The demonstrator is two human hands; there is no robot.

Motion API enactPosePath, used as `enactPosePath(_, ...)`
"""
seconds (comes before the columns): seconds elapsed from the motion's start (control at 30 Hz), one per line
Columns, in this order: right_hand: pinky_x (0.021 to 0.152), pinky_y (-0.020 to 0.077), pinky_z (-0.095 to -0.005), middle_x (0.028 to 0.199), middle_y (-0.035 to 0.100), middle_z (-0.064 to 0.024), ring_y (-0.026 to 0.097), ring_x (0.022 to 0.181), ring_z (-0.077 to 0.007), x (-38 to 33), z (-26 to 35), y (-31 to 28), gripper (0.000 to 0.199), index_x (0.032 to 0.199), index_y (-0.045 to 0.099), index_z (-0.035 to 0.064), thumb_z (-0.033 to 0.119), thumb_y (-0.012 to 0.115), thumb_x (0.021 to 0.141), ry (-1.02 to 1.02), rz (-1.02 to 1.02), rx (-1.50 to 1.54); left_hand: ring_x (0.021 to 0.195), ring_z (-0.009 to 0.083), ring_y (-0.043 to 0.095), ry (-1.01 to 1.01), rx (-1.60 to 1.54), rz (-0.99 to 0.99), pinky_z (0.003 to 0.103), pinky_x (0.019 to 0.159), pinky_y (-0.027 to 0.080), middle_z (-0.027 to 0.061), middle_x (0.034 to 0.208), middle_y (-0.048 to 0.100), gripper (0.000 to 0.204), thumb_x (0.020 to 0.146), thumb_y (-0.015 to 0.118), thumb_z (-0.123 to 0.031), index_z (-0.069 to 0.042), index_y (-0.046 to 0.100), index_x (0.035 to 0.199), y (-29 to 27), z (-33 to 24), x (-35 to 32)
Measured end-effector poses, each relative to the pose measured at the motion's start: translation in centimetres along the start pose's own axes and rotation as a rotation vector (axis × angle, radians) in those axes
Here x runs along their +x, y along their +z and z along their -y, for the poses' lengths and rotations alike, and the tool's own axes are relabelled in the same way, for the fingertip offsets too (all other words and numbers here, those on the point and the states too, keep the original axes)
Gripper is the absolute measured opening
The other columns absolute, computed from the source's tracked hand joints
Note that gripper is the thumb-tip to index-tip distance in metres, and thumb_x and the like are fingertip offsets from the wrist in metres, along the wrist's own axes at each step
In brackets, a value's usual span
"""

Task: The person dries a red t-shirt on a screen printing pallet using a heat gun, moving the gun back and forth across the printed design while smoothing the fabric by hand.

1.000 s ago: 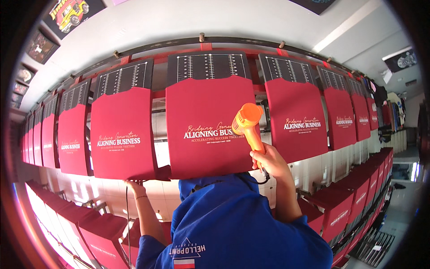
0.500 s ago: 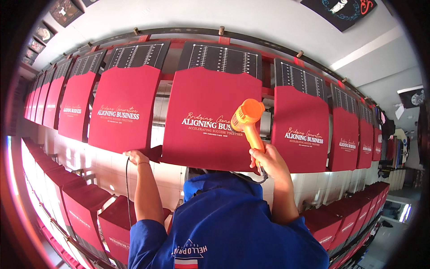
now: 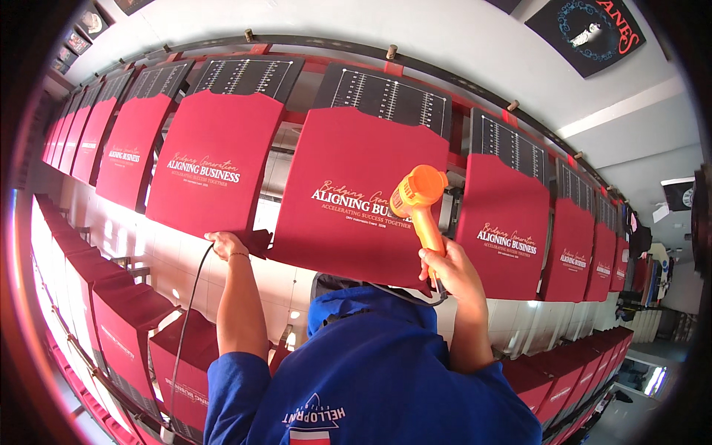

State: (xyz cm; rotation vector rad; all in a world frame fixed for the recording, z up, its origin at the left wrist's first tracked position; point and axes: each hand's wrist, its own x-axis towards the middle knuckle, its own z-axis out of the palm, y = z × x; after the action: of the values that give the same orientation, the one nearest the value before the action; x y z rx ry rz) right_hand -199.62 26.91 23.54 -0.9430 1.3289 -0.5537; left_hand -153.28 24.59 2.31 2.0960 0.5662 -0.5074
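My right hand (image 3: 454, 271) is wrapped round the handle of an orange heat gun (image 3: 420, 194). Its head is over the right part of the white and gold lettering on a red shirt panel (image 3: 356, 159), which lies on a dark board in front of me. A cord runs from the handle's lower end toward my body. My left hand (image 3: 229, 245) is closed on a black cable (image 3: 189, 308) by the lower edge of the neighbouring red panel (image 3: 211, 148). The cable hangs down past my left forearm. Whether those fingers also touch the fabric, I cannot tell.
More printed red panels (image 3: 504, 222) on dark ruled boards (image 3: 386, 93) stretch left and right along a metal rail (image 3: 326, 43). Behind me runs a second row of red panels (image 3: 126, 326). Garments (image 3: 656, 274) hang at the far right.
The view has shifted slightly, so the panels sit differently in the picture. The cable below my left hand now swings further left. The heat gun stays over the same panel's lettering.
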Motion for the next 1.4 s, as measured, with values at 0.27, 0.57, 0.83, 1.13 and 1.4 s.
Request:
enactPosePath(0.27, 0.048, 0.0464, -0.024, 0.075, 0.059, -0.0032, 0.063, 0.062, -0.012, 0.2, 0.3, 0.6, 0.029, 0.113, 0.055, 0.0, 0.021, 0.063, 0.094, 0.027, -0.012, -0.042, 0.116, 0.0406, 0.059, -0.006, -0.002, 0.044, 0.047, 0.102, 0.048, 0.0284, 0.134, 0.055, 0.09, 0.095, 0.03, -0.066, 0.014, 0.053, 0.13, -0.9, -0.9, -1.2)
enactPosePath(0.57, 0.047, 0.0468, -0.0249, 0.076, 0.06, -0.0037, 0.063, 0.061, -0.0126, 0.8, 0.4, 0.9, 0.025, 0.111, 0.057, -0.0002, 0.017, 0.061, 0.094, 0.019, 0.029, -0.042, 0.11, 0.0426, 0.063, -0.001, 0.042, -0.041, 0.047, 0.098, 0.051, 0.0306, 0.121, 0.063, 0.09, 0.095, 0.029, -0.068, 0.013, 0.061, 0.117, -0.2, -0.6, -0.9)
enactPosePath(0.83, 0.049, 0.0467, -0.0247, 0.076, 0.06, -0.0034, 0.063, 0.063, -0.0122, 1.0, 0.9, 1.0, 0.028, 0.112, 0.056, 0.0003, 0.02, 0.063, 0.093, 0.033, 0.043, -0.025, 0.112, 0.0433, 0.061, 0.03, 0.02, -0.033, 0.048, 0.1, 0.048, 0.0308, 0.121, 0.063, 0.088, 0.097, 0.029, -0.066, 0.014, 0.061, 0.117, 0.0, -0.2, -0.2)
enactPosePath(1.13, 0.05, 0.0471, -0.0243, 0.077, 0.059, -0.0025, 0.063, 0.064, -0.0118, 1.6, 1.1, 1.5, 0.026, 0.11, 0.056, 0.0011, 0.02, 0.063, 0.094, 0.037, 0.083, -0.034, 0.113, 0.0437, 0.061, 0.041, 0.035, -0.03, 0.048, 0.101, 0.047, 0.0311, 0.121, 0.062, 0.089, 0.097, 0.029, -0.066, 0.014, 0.061, 0.117, -0.1, -0.2, -0.1)
enactPosePath(1.4, 0.051, 0.0474, -0.0248, 0.078, 0.06, -0.0029, 0.063, 0.064, -0.0119, 1.6, 1.7, 2.1, 0.027, 0.11, 0.055, 0.0006, 0.021, 0.063, 0.094, 0.036, 0.078, -0.087, 0.107, 0.0443, 0.064, 0.03, 0.019, -0.038, 0.048, 0.096, 0.052, 0.0315, 0.118, 0.063, 0.087, 0.097, 0.03, -0.065, 0.015, 0.062, 0.115, -0.3, -0.6, -0.7)
